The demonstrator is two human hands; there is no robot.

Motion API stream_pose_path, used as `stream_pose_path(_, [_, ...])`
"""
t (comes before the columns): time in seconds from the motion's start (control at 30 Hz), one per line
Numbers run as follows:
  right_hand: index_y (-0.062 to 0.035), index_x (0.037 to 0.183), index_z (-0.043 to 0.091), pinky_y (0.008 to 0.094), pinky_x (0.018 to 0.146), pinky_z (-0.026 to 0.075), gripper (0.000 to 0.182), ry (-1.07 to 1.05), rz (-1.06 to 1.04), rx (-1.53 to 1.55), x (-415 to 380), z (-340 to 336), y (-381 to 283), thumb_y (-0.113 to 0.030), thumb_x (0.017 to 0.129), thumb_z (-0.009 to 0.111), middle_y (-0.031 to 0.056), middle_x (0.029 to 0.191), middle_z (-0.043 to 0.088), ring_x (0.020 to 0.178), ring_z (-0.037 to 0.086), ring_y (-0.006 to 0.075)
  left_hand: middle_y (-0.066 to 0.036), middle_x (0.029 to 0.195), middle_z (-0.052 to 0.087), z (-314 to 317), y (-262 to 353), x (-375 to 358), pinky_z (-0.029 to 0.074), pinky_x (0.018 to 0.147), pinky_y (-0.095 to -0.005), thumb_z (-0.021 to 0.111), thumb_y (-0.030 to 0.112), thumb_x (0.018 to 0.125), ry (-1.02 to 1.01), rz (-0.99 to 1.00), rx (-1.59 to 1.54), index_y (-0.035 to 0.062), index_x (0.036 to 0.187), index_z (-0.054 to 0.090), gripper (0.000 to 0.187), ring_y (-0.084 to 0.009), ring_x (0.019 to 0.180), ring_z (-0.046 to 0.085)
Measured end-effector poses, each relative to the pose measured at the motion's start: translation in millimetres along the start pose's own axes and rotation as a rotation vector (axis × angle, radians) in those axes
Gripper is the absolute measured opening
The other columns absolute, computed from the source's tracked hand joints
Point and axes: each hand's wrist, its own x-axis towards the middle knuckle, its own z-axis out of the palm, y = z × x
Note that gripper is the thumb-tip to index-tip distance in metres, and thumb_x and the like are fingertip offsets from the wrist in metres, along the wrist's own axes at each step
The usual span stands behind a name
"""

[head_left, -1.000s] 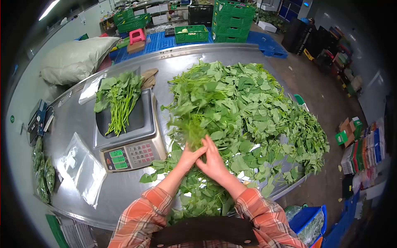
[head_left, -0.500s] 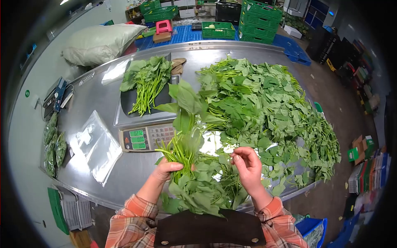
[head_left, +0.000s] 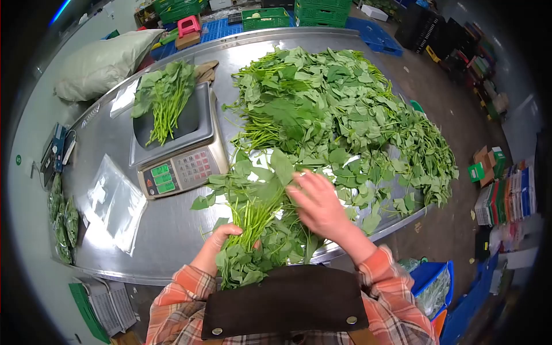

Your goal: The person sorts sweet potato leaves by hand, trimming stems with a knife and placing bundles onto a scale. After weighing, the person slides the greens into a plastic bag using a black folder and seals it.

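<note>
My left hand (head_left: 223,237) is wrapped round the stems of a bunch of leafy greens (head_left: 250,225) near the table's front edge. Beside the bunch's upper leaves, my right hand (head_left: 321,206) is blurred, its fingers stretched forward and partly against the leaves. Another bunch (head_left: 167,100) lies on the dark tray of a scale (head_left: 185,169), stems toward me. A large heap of greens (head_left: 339,98) spreads over the middle and right of the metal table (head_left: 172,253).
Clear plastic bags (head_left: 115,207) lie left of the scale, with bagged greens (head_left: 62,221) at the far left edge. A white sack (head_left: 103,64) and green crates (head_left: 265,19) stand beyond the table. A blue bin (head_left: 431,287) is at the lower right.
The view has turned, shifting the table left and upward. My right hand has moved toward the held bunch's leaves and its fingers have straightened. My left hand still grips the stems.
</note>
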Motion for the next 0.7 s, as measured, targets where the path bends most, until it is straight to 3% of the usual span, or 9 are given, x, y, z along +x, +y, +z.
stream_pose_path(0.03, [-0.0067,0.124,0.049,0.0399,0.092,0.04,0.056,-0.058,-0.104,-0.017,17,2,-10,0.0,0.07,0.06,0.0162,0.106,0.058,0.106,0.051,0.0361,-0.021,0.094,0.062,5,-2,-2,0.049,0.079,-0.0339,0.054,0.031,0.071,0.012,-0.008,-0.028,-0.0027,0.115,0.052,0.055,-0.0265,0.085,0.061])
stream_pose_path(0.2, [-0.0056,0.108,0.06,0.0402,0.077,0.048,0.032,-0.781,0.11,0.225,30,48,31,-0.018,0.079,0.06,0.0133,0.087,0.065,0.086,0.061,0.0317,-0.025,0.111,0.056,41,-8,-18,0.049,0.083,-0.0379,0.053,0.036,0.074,0.037,0.075,-0.126,-0.0015,0.128,0.041,0.067,-0.0296,0.09,0.06])
stream_pose_path(0.27, [-0.0033,0.099,0.062,0.0398,0.07,0.049,0.027,-0.659,0.25,0.279,30,29,58,-0.024,0.082,0.059,0.0166,0.085,0.064,0.079,0.062,0.0334,-0.025,0.115,0.054,37,-6,-26,0.049,0.084,-0.0391,0.051,0.037,0.076,0.004,0.109,-0.178,-0.0018,0.131,0.038,0.069,-0.0301,0.092,0.06])
stream_pose_path(0.37, [0.0016,0.086,0.059,0.0328,0.058,0.042,0.022,-0.389,0.535,0.176,39,-13,76,-0.02,0.084,0.055,0.0123,0.066,0.056,0.06,0.052,0.0175,-0.024,0.116,0.054,-17,-18,-27,0.05,0.083,-0.0404,0.053,0.036,0.076,-0.016,0.157,-0.324,0.0011,0.132,0.039,0.067,-0.0303,0.095,0.06])
stream_pose_path(0.4, [0.0036,0.083,0.057,0.0406,0.062,0.043,0.03,-0.346,0.615,0.148,42,-22,69,-0.026,0.083,0.053,0.0213,0.072,0.058,0.064,0.056,0.0341,-0.024,0.115,0.055,-55,-28,-15,0.05,0.083,-0.0414,0.056,0.036,0.074,-0.005,0.175,-0.418,0.0034,0.131,0.04,0.068,-0.0302,0.096,0.06])
stream_pose_path(0.43, [0.0026,0.084,0.058,0.0383,0.059,0.041,0.031,-0.263,0.618,0.213,35,-19,63,-0.028,0.085,0.052,0.0182,0.068,0.057,0.06,0.053,0.0259,-0.024,0.114,0.056,-58,-24,-13,0.05,0.082,-0.0424,0.059,0.036,0.072,0.002,0.187,-0.509,0.0057,0.13,0.042,0.068,-0.0302,0.097,0.06])
stream_pose_path(0.47, [0.0014,0.086,0.059,0.0354,0.061,0.042,0.029,-0.311,0.681,0.348,29,-14,50,-0.027,0.086,0.051,0.0151,0.07,0.058,0.063,0.054,0.0212,-0.022,0.119,0.054,-57,-21,-10,0.048,0.086,-0.0448,0.061,0.035,0.072,0.148,0.253,-0.451,0.0071,0.125,0.047,0.062,-0.0318,0.102,0.058])
stream_pose_path(0.57, [-0.004,0.096,0.061,0.0228,0.074,0.042,0.026,-0.398,0.736,0.802,4,18,-8,-0.027,0.091,0.052,-0.0027,0.083,0.059,0.078,0.052,0.0076,-0.021,0.131,0.045,-12,0,-2,0.044,0.094,-0.0404,0.06,0.037,0.074,0.116,0.462,-0.271,0.0008,0.127,0.043,0.067,-0.0305,0.11,0.053])
stream_pose_path(0.7, [-0.0023,0.103,0.061,0.0229,0.081,0.043,0.026,-0.753,0.945,1.239,-29,75,-41,-0.023,0.092,0.051,0.0006,0.093,0.063,0.087,0.056,0.009,-0.019,0.139,0.036,-14,-3,7,0.036,0.102,-0.0464,0.062,0.04,0.073,-0.098,0.322,-0.325,0.0016,0.137,0.03,0.081,-0.0342,0.119,0.045])
